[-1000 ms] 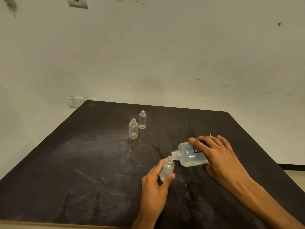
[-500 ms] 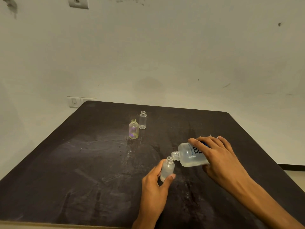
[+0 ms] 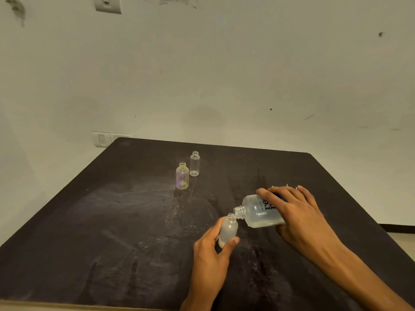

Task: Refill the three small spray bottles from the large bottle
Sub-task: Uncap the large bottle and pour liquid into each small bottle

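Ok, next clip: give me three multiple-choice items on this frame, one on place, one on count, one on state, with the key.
1. Where do the two small bottles no hand holds stand?
A. Toward the table's far side, close together
B. At the near edge
C. Under the right hand

2. How many small bottles are in view?
A. Two
B. Three
C. Four

3. How is the large bottle held?
A. Upright, capped
B. Lying on the table
C. Tipped, uncapped mouth at the frosted bottle's neck

Key: 1 A, the iridescent bottle and clear bottle stand together, far on the table. 2 B, those plus the frosted bottle in the left hand. 3 C, the right hand tilts the large bottle.
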